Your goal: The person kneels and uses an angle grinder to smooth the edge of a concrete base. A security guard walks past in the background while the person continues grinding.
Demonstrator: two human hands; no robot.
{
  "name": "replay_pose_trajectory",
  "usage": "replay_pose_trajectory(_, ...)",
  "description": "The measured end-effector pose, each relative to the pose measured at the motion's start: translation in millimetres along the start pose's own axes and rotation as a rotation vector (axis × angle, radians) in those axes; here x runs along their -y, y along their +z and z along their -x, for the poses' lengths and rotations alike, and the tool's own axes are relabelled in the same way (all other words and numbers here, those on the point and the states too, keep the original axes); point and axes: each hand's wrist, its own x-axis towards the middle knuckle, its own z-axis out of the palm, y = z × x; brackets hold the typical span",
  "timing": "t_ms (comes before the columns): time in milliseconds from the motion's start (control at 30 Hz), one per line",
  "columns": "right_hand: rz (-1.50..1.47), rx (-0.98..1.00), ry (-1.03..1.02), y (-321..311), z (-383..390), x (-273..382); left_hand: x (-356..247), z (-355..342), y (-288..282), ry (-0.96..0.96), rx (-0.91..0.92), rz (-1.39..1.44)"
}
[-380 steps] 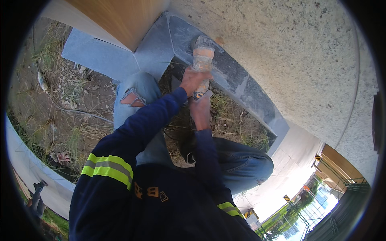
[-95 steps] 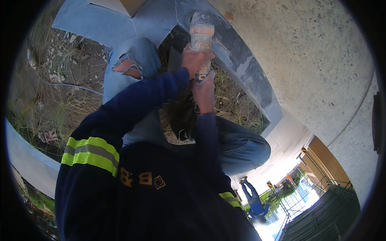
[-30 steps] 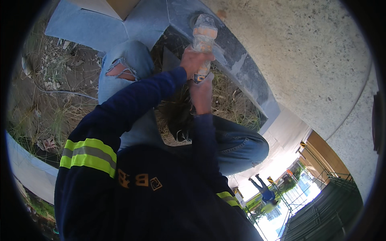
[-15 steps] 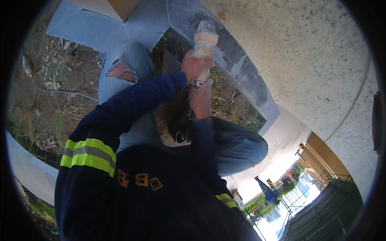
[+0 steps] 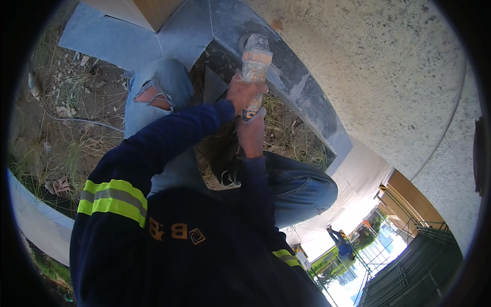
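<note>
Power tool slides lower in the frame, both hands riding with it!

Just a touch down and to the left against the half-second-earlier view, and along comes the disc, lying up against the dark stone slab at upper centre. Great hold here: the left hand has its grip wrapped round the tool's body, while the right hand is closed about the tail end, just below. Neither is loose.

Looks to me like a surfacing pass is in hand, pale dust smeared over that slab beside the rough wall. My call on the next move: keep the disc flat, the weight even, and the head off that wall close by on the right.

Over to the containers! Stone edging frames a bed at left, filled with soil, dry grass and rubble; a grey triangular piece lies near the left hand. Upper left, a box-shaped tan block shows only outer faces, so I can't tell what's inside, if anything.
</note>
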Motion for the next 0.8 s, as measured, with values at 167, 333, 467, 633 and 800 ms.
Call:
replay_pose_trajectory(167,-0.109,0.032,-0.004,3,-11,-19,-3,1,0,0.071,0.025,0.020)
replay_pose_trajectory(333,-0.093,0.055,0.005,-8,-9,-7,-10,0,5,0.018,0.024,0.056)
replay_pose_trajectory(467,0.023,0.038,-0.112,-11,-16,4,-23,-8,8,0.005,-0.039,0.053)
replay_pose_trajectory(633,0.043,0.077,-0.183,-17,-12,12,-34,-9,5,-0.049,-0.061,0.009)
replay_pose_trajectory(800,-0.192,-0.023,-0.192,-8,-6,-15,-12,-6,10,-0.038,-0.086,0.014)
